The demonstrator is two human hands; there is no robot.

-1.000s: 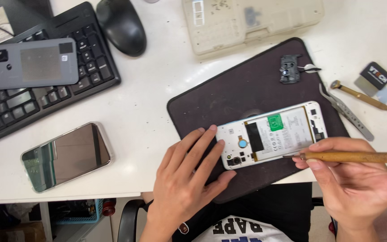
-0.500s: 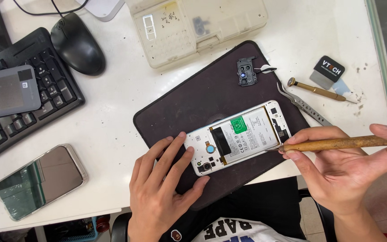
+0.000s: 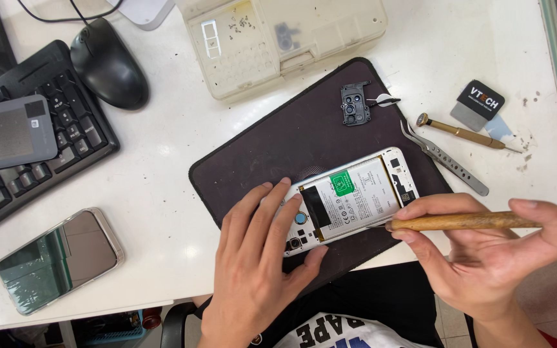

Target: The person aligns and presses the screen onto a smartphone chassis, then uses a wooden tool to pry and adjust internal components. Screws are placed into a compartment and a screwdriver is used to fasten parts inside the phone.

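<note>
Far left: a black computer keyboard (image 3: 40,138) runs off the edge of the white desk (image 3: 162,174), with a flat grey rectangular device (image 3: 8,133) lying on its keys.
Lower left: a silver-framed smartphone with a dark mirror-like screen (image 3: 59,259) rests face up near the desk's front edge, well apart from your hands.
Upper left: a black computer mouse (image 3: 109,62) sits just beside the keyboard's top corner.
Top centre: a beige plastic parts organiser tray (image 3: 285,40) lies behind the dark brown rectangular work mat (image 3: 278,145).
Your left hand (image 3: 262,258): spread flat, fingers pressing down on the lower end of the opened white smartphone with its back cover off (image 3: 349,196), pinning it to the mat.
The phone: lies tilted on the mat's front part, its white battery with a green sticker (image 3: 356,193) facing up.
Mat, upper right: a small black camera-lens frame (image 3: 354,104) lies apart from the phone.
Your right hand (image 3: 485,258): closed around a wooden-handled tool (image 3: 465,222), held nearly level; its tip seems to meet the phone's right edge, though the contact is too small to confirm.
Right: steel tweezers (image 3: 446,160) lie across the mat's edge, with a brass-handled screwdriver (image 3: 462,132) and a small black-and-grey flat scraper (image 3: 478,103) just beyond on the desk.
</note>
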